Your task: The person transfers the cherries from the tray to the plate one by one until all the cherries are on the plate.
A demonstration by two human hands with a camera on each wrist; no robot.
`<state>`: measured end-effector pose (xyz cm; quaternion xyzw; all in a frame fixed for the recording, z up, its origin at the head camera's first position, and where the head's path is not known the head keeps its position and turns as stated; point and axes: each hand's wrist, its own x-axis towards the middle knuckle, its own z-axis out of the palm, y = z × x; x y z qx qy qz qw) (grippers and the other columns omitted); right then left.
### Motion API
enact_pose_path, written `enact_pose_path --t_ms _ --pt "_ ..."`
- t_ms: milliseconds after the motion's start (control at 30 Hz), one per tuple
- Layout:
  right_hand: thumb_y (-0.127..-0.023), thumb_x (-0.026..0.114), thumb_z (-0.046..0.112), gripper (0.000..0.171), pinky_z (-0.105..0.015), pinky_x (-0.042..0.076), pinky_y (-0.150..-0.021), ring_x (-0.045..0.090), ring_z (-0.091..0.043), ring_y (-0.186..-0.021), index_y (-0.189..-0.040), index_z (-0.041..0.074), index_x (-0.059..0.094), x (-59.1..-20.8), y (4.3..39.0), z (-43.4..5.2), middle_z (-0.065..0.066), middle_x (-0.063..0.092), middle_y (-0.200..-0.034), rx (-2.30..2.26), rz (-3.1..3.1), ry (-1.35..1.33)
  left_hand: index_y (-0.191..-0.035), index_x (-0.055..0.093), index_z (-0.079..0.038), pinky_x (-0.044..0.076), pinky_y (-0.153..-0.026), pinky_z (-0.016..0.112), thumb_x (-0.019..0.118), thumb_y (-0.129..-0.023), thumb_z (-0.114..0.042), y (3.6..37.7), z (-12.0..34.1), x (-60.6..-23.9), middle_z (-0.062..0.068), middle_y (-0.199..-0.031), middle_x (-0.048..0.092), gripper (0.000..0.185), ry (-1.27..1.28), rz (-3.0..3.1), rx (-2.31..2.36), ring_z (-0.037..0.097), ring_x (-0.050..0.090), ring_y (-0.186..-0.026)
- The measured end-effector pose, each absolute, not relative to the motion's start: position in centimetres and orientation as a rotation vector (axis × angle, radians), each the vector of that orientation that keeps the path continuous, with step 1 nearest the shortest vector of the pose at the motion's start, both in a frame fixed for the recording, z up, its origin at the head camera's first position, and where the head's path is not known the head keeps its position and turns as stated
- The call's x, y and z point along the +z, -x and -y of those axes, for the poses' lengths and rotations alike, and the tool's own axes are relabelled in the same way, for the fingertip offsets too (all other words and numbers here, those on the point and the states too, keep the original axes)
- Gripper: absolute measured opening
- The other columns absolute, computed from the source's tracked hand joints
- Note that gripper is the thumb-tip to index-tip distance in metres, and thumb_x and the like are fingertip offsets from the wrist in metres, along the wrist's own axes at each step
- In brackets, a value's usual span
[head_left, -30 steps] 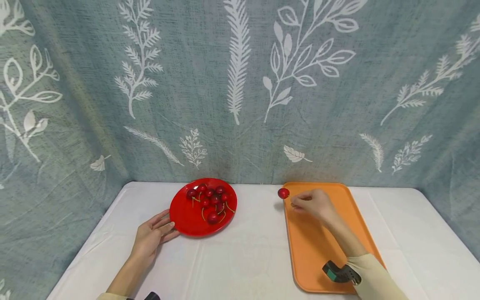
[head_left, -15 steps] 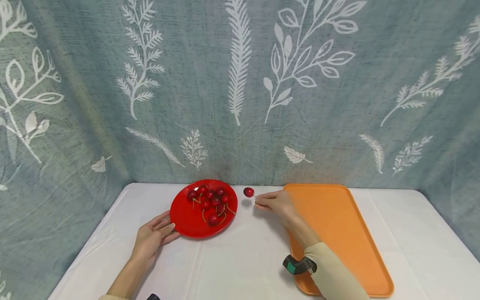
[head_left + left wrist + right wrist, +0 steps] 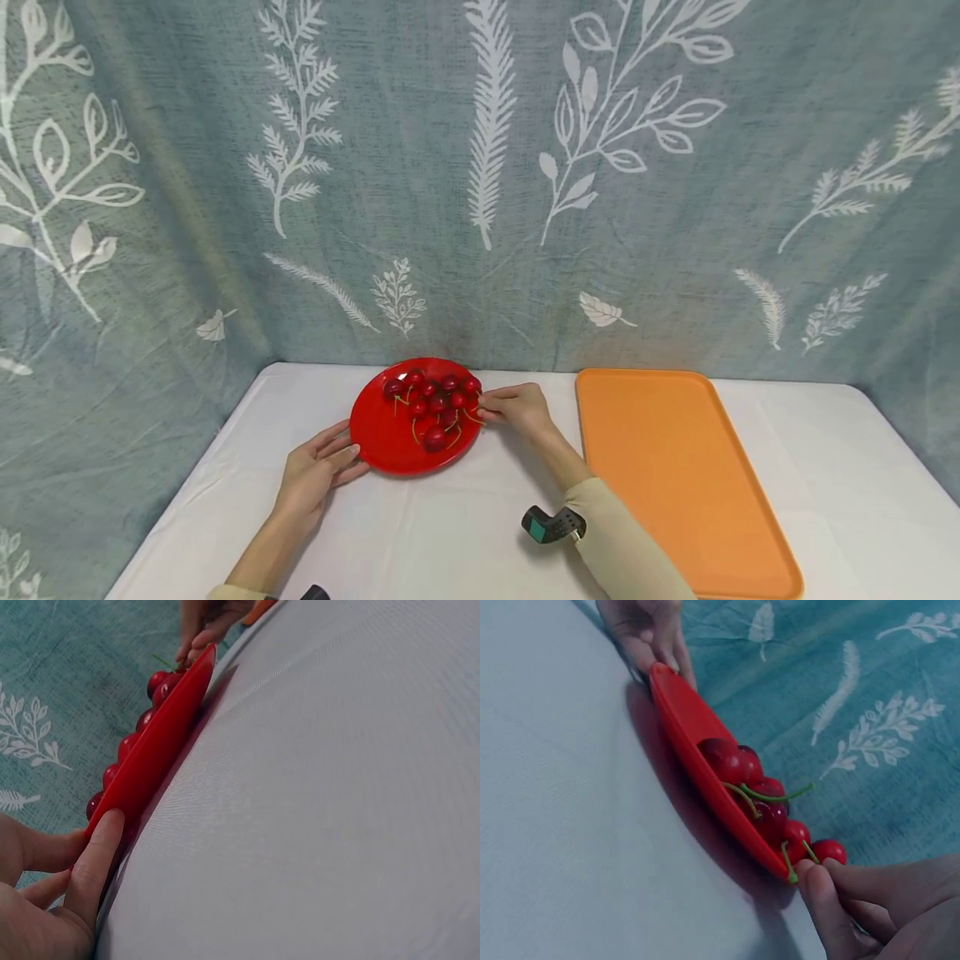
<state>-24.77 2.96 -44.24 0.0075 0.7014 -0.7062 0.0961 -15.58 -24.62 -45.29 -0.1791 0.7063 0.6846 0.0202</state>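
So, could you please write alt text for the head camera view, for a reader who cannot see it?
A person's right hand pinches a cherry stem at the right rim of a red plate of cherries, while the left hand touches its left rim. The plate sits on a white table; an orange tray lies to its right.

No readable text, labels, brands, numbers or signs in any view. Backdrop cloth (image 3: 480,167): white leaf and fern print only, no lettering. Red plate (image 3: 375,433): plain, unmarked. Orange tray (image 3: 675,467): plain, unmarked. Counter (image 3: 450,533) cover: plain white. Wrist device (image 3: 551,525): small teal face, too small to read anything.
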Motion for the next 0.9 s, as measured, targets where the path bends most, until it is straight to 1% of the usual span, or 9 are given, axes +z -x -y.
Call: enact_pose_path --t_ms 67,200,333,400,533,767,833,900 --pt "-0.087 0.069 -0.003 0.018 -0.026 0.06 -0.067 0.071 -0.013 -0.066 -0.099 -0.016 0.07 -43.9 24.8 -2.9 -0.026 0.071 -0.09 -2.068 -2.116 -0.019 -0.152 0.03 -0.001 0.058 -0.08 0.03 0.054 -0.099 -0.004 15.7 24.5 -45.3 0.028 -0.145 0.042 0.058 0.548 -2.189 2.124 0.015 0.069 -0.099" --pt "-0.086 0.07 -0.002 0.017 -0.024 0.06 -0.062 0.069 -0.011 -0.059 -0.094 -0.017 0.071 -43.4 25.0 -2.7 -0.025 0.071 -0.081 -1.994 -2.208 0.035 -0.152 0.03 0.0 0.058 -0.08 0.029 0.053 -0.099 -0.002 15.8 24.4 -45.2 0.027 -0.145 0.042 0.058 0.546 -2.179 2.144 0.01 0.069 -0.094" --pt "-0.089 0.069 0.003 0.02 -0.025 0.06 -0.057 0.07 -0.015 -0.057 -0.089 -0.017 0.071 -43.1 25.1 -2.3 -0.024 0.07 -0.073 -1.924 -2.282 0.064 -0.152 0.029 0.002 0.058 -0.081 0.03 0.051 -0.099 0.001 15.7 24.5 -45.2 0.028 -0.144 0.041 0.058 0.518 -2.154 2.171 0.008 0.069 -0.092" --pt "-0.09 0.069 0.008 0.024 -0.026 0.06 -0.056 0.071 -0.019 -0.059 -0.086 -0.016 0.072 -42.9 25.0 -2.2 -0.022 0.07 -0.071 -1.892 -2.31 0.056 -0.152 0.029 0.001 0.058 -0.081 0.03 0.052 -0.098 0.001 15.5 24.5 -45.3 0.028 -0.144 0.041 0.058 0.521 -2.145 2.172 0.007 0.069 -0.091" --pt "-0.091 0.069 0.012 0.026 -0.025 0.059 -0.055 0.071 -0.022 -0.06 -0.084 -0.014 0.073 -42.8 24.9 -2.1 -0.02 0.071 -0.071 -1.852 -2.338 0.055 -0.152 0.029 0.001 0.058 -0.081 0.03 0.051 -0.099 0.0 15.5 24.6 -45.4 0.026 -0.144 0.041 0.058 0.54 -2.144 2.155 0.007 0.069 -0.091" --pt "-0.092 0.065 0.006 0.024 -0.023 0.059 -0.056 0.069 -0.013 -0.056 -0.087 -0.016 0.072 -42.7 25.2 -2.3 -0.021 0.071 -0.072 -1.872 -2.294 0.049 -0.152 0.028 0.0 0.058 -0.082 0.03 0.053 -0.099 -0.003 15.7 24.6 -45.2 0.026 -0.146 0.04 0.059 0.507 -2.175 2.135 0.005 0.068 -0.092" --pt "-0.093 0.064 0.006 0.023 -0.024 0.06 -0.058 0.069 -0.013 -0.057 -0.089 -0.016 0.071 -42.5 25.3 -2.5 -0.021 0.071 -0.073 -1.857 -2.285 0.065 -0.152 0.027 0.0 0.058 -0.082 0.03 0.053 -0.099 -0.003 15.8 24.6 -45.2 0.026 -0.146 0.04 0.059 0.503 -2.169 2.134 0.005 0.068 -0.092" --pt "-0.093 0.064 0.006 0.023 -0.026 0.06 -0.061 0.07 -0.016 -0.06 -0.09 -0.016 0.071 -42.2 25.2 -2.8 -0.021 0.071 -0.075 -1.82 -2.291 0.104 -0.152 0.027 0.0 0.058 -0.082 0.03 0.054 -0.099 -0.004 15.9 24.6 -45.2 0.026 -0.147 0.039 0.06 0.515 -2.154 2.134 0.005 0.068 -0.091"
